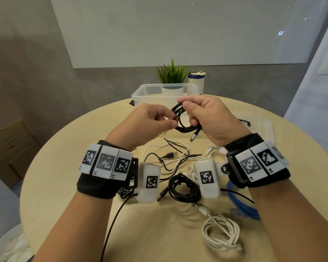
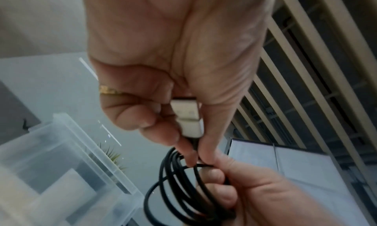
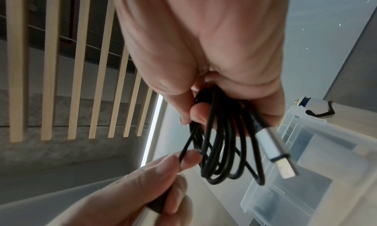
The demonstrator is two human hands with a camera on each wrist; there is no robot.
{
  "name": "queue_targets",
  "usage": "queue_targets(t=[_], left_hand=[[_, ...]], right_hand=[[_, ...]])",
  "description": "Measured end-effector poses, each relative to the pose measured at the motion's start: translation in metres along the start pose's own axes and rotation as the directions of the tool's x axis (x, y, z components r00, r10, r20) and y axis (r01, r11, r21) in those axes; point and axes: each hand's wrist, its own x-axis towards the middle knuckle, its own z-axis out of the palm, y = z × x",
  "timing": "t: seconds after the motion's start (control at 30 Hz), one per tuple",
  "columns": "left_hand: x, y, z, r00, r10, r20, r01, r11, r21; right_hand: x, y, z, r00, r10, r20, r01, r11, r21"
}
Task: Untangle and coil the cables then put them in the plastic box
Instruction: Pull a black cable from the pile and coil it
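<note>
Both hands are raised over the round table with a coiled black cable (image 1: 181, 120) between them. My right hand (image 1: 189, 112) grips the bunched loops (image 3: 220, 142), and one silver plug (image 3: 275, 152) hangs free below it. My left hand (image 1: 169, 121) pinches the cable's other end, its silver USB plug (image 2: 188, 118) lying between thumb and fingers. The clear plastic box (image 1: 138, 93) stands open just beyond the hands, at the table's far edge. I cannot see any cable inside it.
Under my wrists lie a loose white and thin black tangle (image 1: 167, 157), a black coil (image 1: 184, 188), a white coil (image 1: 222, 233) and a blue cable (image 1: 242, 203). The box lid (image 1: 259, 125) lies right. A potted plant (image 1: 171, 74) and a bottle (image 1: 196, 80) stand behind the box.
</note>
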Motion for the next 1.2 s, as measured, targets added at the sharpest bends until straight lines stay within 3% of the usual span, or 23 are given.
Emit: queue_targets(t=[0.1, 0.2, 0.33, 0.4, 0.53, 0.77, 0.9, 1.03, 1.2], left_hand=[[-0.002, 0.000, 0.000, 0.996, 0.021, 0.082, -0.018, 0.999, -0.033], [-0.001, -0.003, -0.001, 0.996, 0.037, 0.086, -0.030, 0.996, -0.081], [0.005, -0.008, -0.002, 0.991, 0.014, -0.134, -0.034, 0.989, -0.147], [0.006, -0.005, 0.004, 0.986, -0.008, -0.164, -0.017, 0.988, -0.151], [0.001, 0.004, 0.016, 0.999, -0.033, -0.025, 0.024, 0.956, -0.291], [0.003, -0.001, 0.011, 0.997, 0.023, -0.077, -0.036, 0.984, -0.177], [0.003, 0.000, 0.014, 0.996, 0.046, -0.071, -0.066, 0.947, -0.315], [0.003, 0.000, 0.011, 0.999, 0.025, -0.026, -0.034, 0.877, -0.479], [0.002, -0.002, 0.009, 0.997, -0.039, 0.063, 0.065, 0.879, -0.472]], right_hand=[[-0.001, -0.001, -0.001, 1.000, 0.004, 0.028, -0.004, 1.000, 0.007], [-0.001, -0.002, 0.001, 0.998, 0.015, 0.056, -0.017, 0.999, 0.040], [-0.002, -0.003, 0.002, 0.995, 0.029, 0.091, -0.038, 0.994, 0.098], [-0.003, -0.005, 0.004, 0.992, 0.020, 0.124, -0.041, 0.985, 0.168], [-0.005, -0.008, 0.005, 0.987, -0.014, 0.163, -0.022, 0.976, 0.215], [-0.006, -0.006, 0.007, 0.985, 0.012, 0.172, -0.033, 0.993, 0.117], [-0.006, -0.005, 0.008, 0.985, 0.075, 0.158, -0.090, 0.992, 0.091], [-0.006, -0.006, 0.003, 0.988, 0.061, 0.141, -0.066, 0.997, 0.031], [-0.009, -0.009, 0.002, 0.993, 0.002, 0.115, 0.005, 0.998, -0.061]])
